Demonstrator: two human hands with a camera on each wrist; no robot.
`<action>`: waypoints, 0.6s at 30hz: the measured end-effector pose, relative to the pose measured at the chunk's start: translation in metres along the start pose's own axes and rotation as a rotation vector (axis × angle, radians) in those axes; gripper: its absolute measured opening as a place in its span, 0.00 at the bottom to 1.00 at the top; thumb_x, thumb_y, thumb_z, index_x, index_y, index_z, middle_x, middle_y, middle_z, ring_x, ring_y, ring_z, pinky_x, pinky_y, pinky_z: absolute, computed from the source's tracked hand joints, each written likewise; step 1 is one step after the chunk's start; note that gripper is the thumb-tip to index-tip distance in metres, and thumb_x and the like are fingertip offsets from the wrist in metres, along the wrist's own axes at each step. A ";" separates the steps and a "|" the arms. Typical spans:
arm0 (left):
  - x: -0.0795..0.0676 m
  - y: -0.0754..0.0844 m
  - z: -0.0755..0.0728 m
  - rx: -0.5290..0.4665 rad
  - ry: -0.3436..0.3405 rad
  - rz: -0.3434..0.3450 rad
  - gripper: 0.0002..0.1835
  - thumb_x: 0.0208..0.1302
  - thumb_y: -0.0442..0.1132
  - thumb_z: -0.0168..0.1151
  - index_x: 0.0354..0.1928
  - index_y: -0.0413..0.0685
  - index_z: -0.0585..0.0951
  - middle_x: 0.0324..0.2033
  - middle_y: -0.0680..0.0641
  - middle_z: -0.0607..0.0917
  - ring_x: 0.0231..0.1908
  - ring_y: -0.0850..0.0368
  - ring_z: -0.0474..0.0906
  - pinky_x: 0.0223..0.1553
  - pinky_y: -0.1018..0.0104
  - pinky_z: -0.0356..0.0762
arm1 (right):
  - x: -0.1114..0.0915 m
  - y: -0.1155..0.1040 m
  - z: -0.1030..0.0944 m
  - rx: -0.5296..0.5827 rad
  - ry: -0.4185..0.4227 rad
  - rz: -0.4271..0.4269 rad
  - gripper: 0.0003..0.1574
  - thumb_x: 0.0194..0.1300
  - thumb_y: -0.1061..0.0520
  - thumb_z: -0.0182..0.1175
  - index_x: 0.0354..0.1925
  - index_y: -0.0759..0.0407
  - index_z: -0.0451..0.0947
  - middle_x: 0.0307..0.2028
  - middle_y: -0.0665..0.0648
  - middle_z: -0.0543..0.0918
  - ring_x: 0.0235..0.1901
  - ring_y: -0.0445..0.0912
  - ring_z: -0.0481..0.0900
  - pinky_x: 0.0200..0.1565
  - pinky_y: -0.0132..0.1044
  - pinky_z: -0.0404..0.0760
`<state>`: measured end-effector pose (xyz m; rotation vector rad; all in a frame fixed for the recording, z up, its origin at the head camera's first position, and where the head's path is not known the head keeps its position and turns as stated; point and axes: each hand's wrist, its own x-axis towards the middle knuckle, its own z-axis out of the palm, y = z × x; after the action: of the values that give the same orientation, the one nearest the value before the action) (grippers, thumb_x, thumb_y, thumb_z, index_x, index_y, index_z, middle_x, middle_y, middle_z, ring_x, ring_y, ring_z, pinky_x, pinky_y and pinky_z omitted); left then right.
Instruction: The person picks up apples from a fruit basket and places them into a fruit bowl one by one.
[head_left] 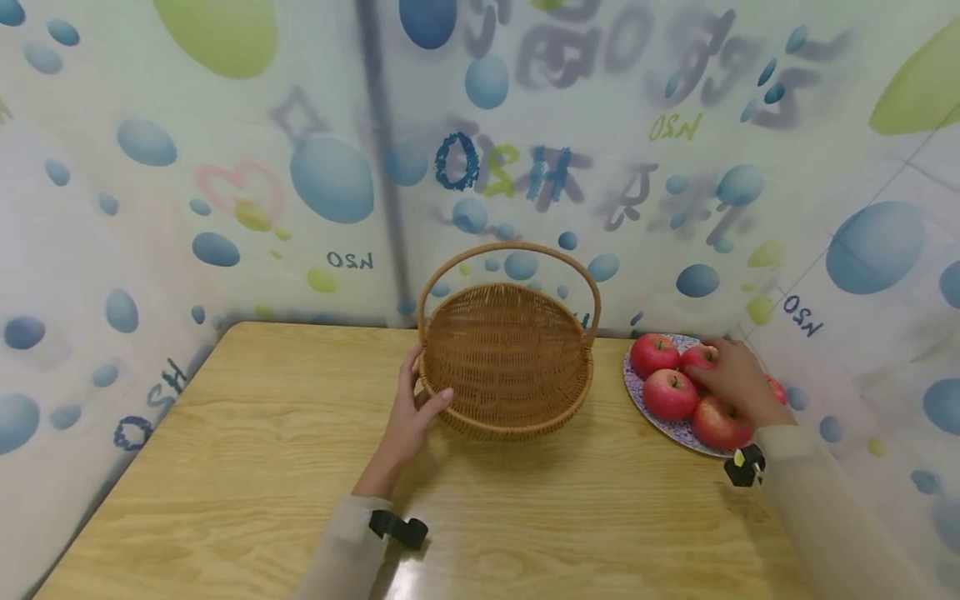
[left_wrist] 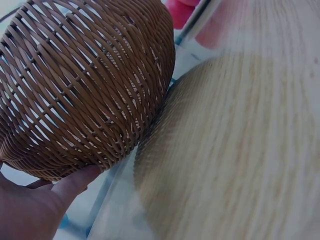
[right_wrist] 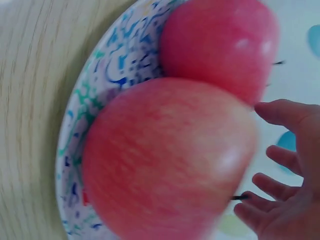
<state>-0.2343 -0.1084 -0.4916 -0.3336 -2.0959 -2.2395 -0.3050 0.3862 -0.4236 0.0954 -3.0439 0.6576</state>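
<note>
A brown wicker basket (head_left: 504, 362) with a tall arched handle (head_left: 517, 247) stands tipped on the table, its hollow facing me. My left hand (head_left: 408, 421) grips its left rim, thumb over the front edge and fingers behind. In the left wrist view, the thumb (left_wrist: 77, 182) presses on the woven side. To the right, red apples lie on a patterned plate (head_left: 636, 396). My right hand (head_left: 735, 379) reaches over them, fingertips at a rear apple (head_left: 697, 358). The right wrist view shows its fingers (right_wrist: 280, 187) spread beside a large near apple (right_wrist: 170, 155).
The wooden table (head_left: 292, 467) meets a wall covering (head_left: 322, 100) printed with blue and green ovals close behind the basket and plate. Another apple (head_left: 654, 356) sits at the plate's back left. A black wrist device (head_left: 397, 528) is strapped over the left sleeve.
</note>
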 end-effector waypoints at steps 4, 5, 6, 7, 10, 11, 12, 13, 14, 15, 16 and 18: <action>0.000 0.000 -0.005 0.019 0.003 -0.016 0.45 0.74 0.39 0.58 0.80 0.69 0.42 0.78 0.36 0.48 0.70 0.28 0.66 0.61 0.39 0.77 | -0.007 -0.019 -0.006 -0.027 0.048 -0.063 0.42 0.67 0.47 0.65 0.68 0.71 0.66 0.62 0.78 0.70 0.61 0.72 0.66 0.62 0.72 0.67; -0.001 0.000 -0.006 0.029 0.005 -0.022 0.45 0.74 0.40 0.58 0.80 0.69 0.42 0.78 0.37 0.47 0.70 0.29 0.66 0.60 0.39 0.77 | -0.009 -0.025 -0.008 -0.032 0.057 -0.077 0.42 0.67 0.48 0.65 0.68 0.71 0.66 0.63 0.78 0.69 0.62 0.72 0.65 0.63 0.72 0.66; -0.001 0.001 -0.007 0.039 0.006 -0.030 0.45 0.74 0.40 0.58 0.80 0.69 0.42 0.78 0.37 0.46 0.70 0.29 0.65 0.61 0.38 0.76 | -0.011 -0.031 -0.010 -0.030 0.058 -0.087 0.42 0.66 0.48 0.66 0.68 0.70 0.66 0.64 0.78 0.68 0.63 0.72 0.63 0.63 0.73 0.65; -0.001 0.001 -0.009 0.067 0.006 -0.035 0.45 0.74 0.41 0.58 0.80 0.69 0.42 0.79 0.38 0.45 0.71 0.28 0.64 0.61 0.37 0.76 | -0.013 -0.038 -0.011 -0.035 0.060 -0.099 0.42 0.66 0.48 0.66 0.68 0.70 0.66 0.65 0.77 0.67 0.64 0.72 0.62 0.63 0.73 0.65; -0.001 0.004 -0.014 0.170 0.015 -0.042 0.44 0.74 0.45 0.58 0.81 0.68 0.42 0.80 0.40 0.43 0.75 0.30 0.56 0.66 0.35 0.70 | -0.019 -0.057 -0.016 -0.048 0.056 -0.136 0.42 0.67 0.47 0.65 0.68 0.70 0.67 0.66 0.76 0.67 0.65 0.71 0.63 0.63 0.73 0.66; 0.000 0.006 -0.015 0.205 0.014 -0.037 0.44 0.74 0.45 0.58 0.81 0.67 0.42 0.80 0.41 0.42 0.77 0.32 0.52 0.69 0.35 0.67 | -0.021 -0.063 -0.017 -0.057 0.054 -0.149 0.42 0.67 0.46 0.65 0.68 0.69 0.67 0.66 0.76 0.67 0.65 0.71 0.63 0.63 0.72 0.66; 0.000 0.007 -0.017 0.236 0.008 -0.031 0.44 0.74 0.46 0.58 0.81 0.65 0.42 0.81 0.42 0.42 0.78 0.34 0.49 0.71 0.35 0.63 | -0.023 -0.069 -0.018 -0.061 0.052 -0.155 0.42 0.67 0.45 0.65 0.68 0.69 0.68 0.66 0.76 0.68 0.65 0.71 0.63 0.63 0.72 0.67; 0.001 0.008 -0.019 0.267 0.000 -0.021 0.44 0.75 0.46 0.57 0.81 0.63 0.42 0.81 0.41 0.42 0.79 0.35 0.45 0.73 0.35 0.60 | -0.025 -0.074 -0.019 -0.071 0.047 -0.158 0.42 0.67 0.45 0.65 0.68 0.68 0.67 0.66 0.76 0.67 0.65 0.71 0.63 0.63 0.72 0.67; 0.002 0.010 -0.020 0.284 -0.006 -0.014 0.43 0.75 0.47 0.57 0.81 0.62 0.42 0.81 0.42 0.43 0.80 0.37 0.43 0.74 0.35 0.56 | -0.026 -0.080 -0.019 -0.083 0.045 -0.165 0.43 0.67 0.44 0.65 0.69 0.68 0.67 0.67 0.76 0.67 0.66 0.71 0.63 0.63 0.72 0.68; 0.003 0.012 -0.023 0.305 -0.012 -0.008 0.42 0.75 0.47 0.56 0.81 0.60 0.43 0.81 0.42 0.44 0.80 0.38 0.41 0.75 0.35 0.54 | -0.028 -0.085 -0.019 -0.091 0.043 -0.172 0.44 0.67 0.42 0.65 0.69 0.67 0.67 0.67 0.75 0.67 0.66 0.71 0.63 0.62 0.72 0.68; 0.004 0.014 -0.025 0.329 -0.016 -0.007 0.42 0.76 0.47 0.55 0.81 0.60 0.43 0.81 0.42 0.44 0.80 0.37 0.41 0.75 0.35 0.54 | -0.030 -0.089 -0.018 -0.098 0.041 -0.179 0.45 0.67 0.41 0.64 0.70 0.66 0.66 0.68 0.75 0.67 0.66 0.71 0.64 0.62 0.72 0.69; 0.005 0.020 -0.032 0.394 -0.018 -0.015 0.41 0.77 0.49 0.54 0.81 0.60 0.43 0.81 0.40 0.44 0.79 0.33 0.44 0.73 0.32 0.55 | -0.031 -0.098 -0.017 -0.109 0.035 -0.178 0.48 0.67 0.36 0.63 0.71 0.64 0.65 0.69 0.75 0.66 0.67 0.72 0.64 0.62 0.73 0.69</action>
<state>-0.2388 -0.1410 -0.4729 -0.3132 -2.4821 -1.7737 -0.2671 0.3056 -0.3693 0.3432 -2.9835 0.4756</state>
